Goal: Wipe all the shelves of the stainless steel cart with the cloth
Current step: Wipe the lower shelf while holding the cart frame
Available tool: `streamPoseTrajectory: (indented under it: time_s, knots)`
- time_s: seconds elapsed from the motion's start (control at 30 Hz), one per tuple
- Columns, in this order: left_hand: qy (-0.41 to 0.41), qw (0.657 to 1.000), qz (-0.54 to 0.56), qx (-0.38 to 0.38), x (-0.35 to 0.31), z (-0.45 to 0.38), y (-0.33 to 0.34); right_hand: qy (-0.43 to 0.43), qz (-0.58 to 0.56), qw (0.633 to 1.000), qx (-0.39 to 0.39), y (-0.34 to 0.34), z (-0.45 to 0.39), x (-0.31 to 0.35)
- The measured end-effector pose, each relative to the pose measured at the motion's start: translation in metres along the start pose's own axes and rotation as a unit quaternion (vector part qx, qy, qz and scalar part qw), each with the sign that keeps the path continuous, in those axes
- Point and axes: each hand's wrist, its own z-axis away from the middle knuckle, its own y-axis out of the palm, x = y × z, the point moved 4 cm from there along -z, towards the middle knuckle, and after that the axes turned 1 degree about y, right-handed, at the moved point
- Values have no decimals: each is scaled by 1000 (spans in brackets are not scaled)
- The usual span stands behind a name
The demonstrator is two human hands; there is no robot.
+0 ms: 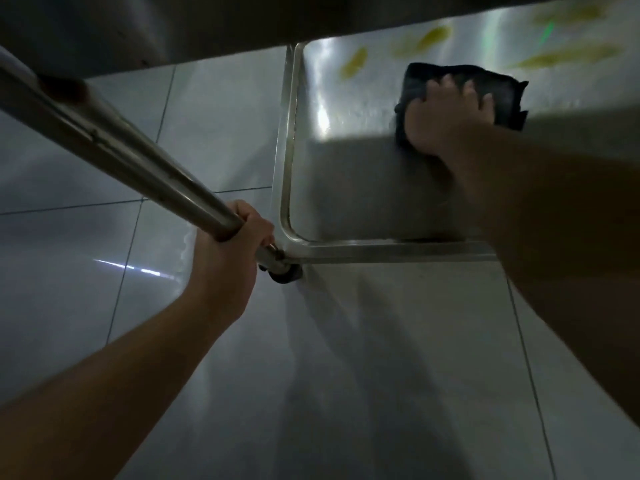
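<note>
Stainless steel bottom shelf carries the dark cloth beneath the right hand, whose spread, nearly straight fingers press it flat with cloth showing beyond the fingertips, near yellow smears, while the left hand grips the cart post at the shelf's near corner.

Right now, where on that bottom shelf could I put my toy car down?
The near part of the shelf, between the left rim and the arm, is bare. Farther back it is crowded: the right hand presses the cloth there, beside yellow smears.
</note>
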Motion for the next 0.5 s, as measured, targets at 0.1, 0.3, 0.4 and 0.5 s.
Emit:
streamPoseTrajectory:
  time_s: [0.1,0.3,0.4,0.5]
  knots:
    - [-5,1000,15,11,-1,2,2,-3,6,1000,-4,13,9,26]
    - [2,999,10,31,-5,2,1,-250,47,964,72,57,60,136]
    - [3,1000,10,9,-4,3,2,-308,59,948,63,70,97,123]
    - [21,999,-21,-21,-1,5,2,-370,67,924,76,78,133,96]
